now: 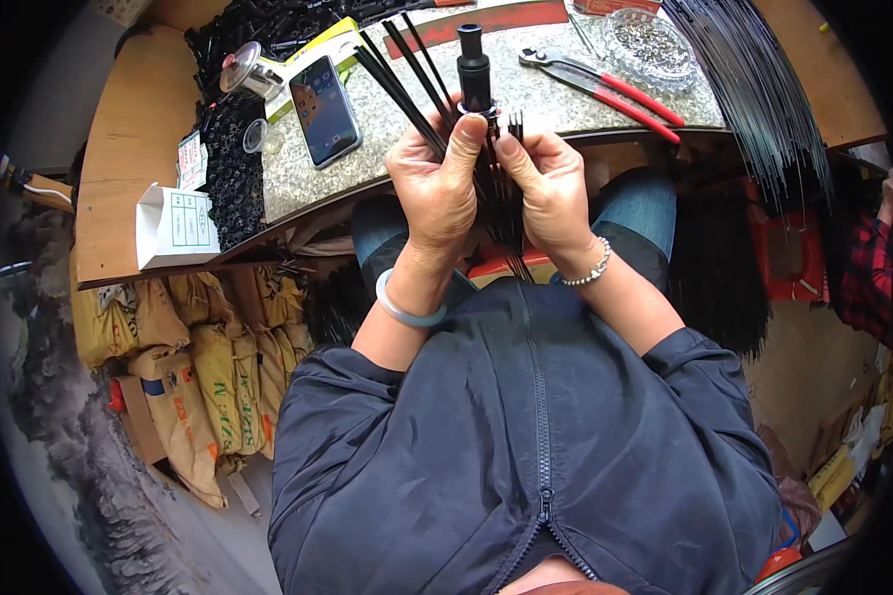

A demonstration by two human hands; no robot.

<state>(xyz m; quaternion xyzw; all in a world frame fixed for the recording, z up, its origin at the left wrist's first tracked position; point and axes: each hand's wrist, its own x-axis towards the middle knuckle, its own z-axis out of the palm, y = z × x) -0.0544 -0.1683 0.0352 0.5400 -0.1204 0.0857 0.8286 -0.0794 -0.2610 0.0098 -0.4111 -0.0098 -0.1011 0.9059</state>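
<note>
While the left hand (pixel 435 188) holds the black tube (pixel 474 77) with its fingers at the near side of the table (pixel 293 193), and the right hand (pixel 558 193) pinches thin rods (pixel 516 125), I guess the tube's light, stiff, best held low.

A slim rectangular smartphone (pixel 324 111) with a lit bluish screen lay on the grey speckled slab (pixel 372 167), near a shiny silver metal container (pixel 254 73) (this one leaned over). An open white cardboard box (pixel 179 228) with green print sat at the wooden table's (pixel 112 203) front left corner. Below, yellow and tan sacks (pixel 181 412) crowded together; far right, a co-worker's red-and-black plaid sleeve (pixel 868 268) showed.
</note>
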